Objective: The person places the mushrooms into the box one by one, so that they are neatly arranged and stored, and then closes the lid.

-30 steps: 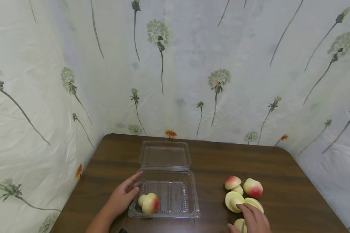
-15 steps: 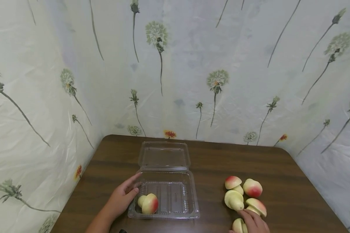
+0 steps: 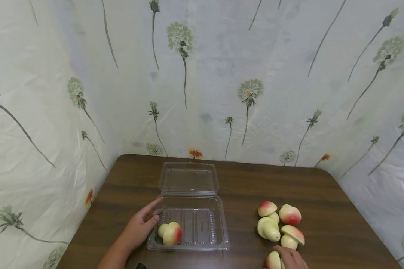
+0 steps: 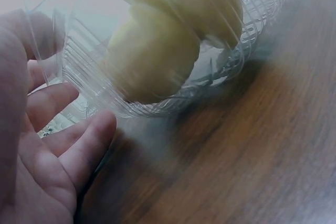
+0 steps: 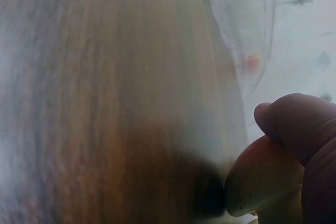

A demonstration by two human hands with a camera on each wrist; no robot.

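Observation:
My left hand (image 3: 138, 228) holds the left wall of an open clear plastic container (image 3: 224, 224), with the thumb at the rim and other fingers against the outside. Inside, at the near left, lies a cream mushroom with a red-tinged cap (image 3: 172, 234); the left wrist view shows it through the plastic (image 4: 157, 51). At the bottom right of the head view my right hand (image 3: 292, 258) holds another such mushroom (image 3: 273, 260). In the right wrist view the thumb (image 5: 296, 119) lies against that mushroom's cap (image 5: 262, 174); the fingers' far side is hidden.
Several more mushrooms lie just beyond my right hand, among them an upturned one (image 3: 268, 228) and one with a tilted red cap (image 3: 291, 236). The container's lid (image 3: 188, 177) lies folded back on the brown table (image 3: 242, 194). A flowered sheet (image 3: 205, 74) hangs behind.
My right hand has drawn back toward the near edge, off the mushrooms there. The upturned mushroom and its neighbour on the right have shifted and turned. My left hand stays in place.

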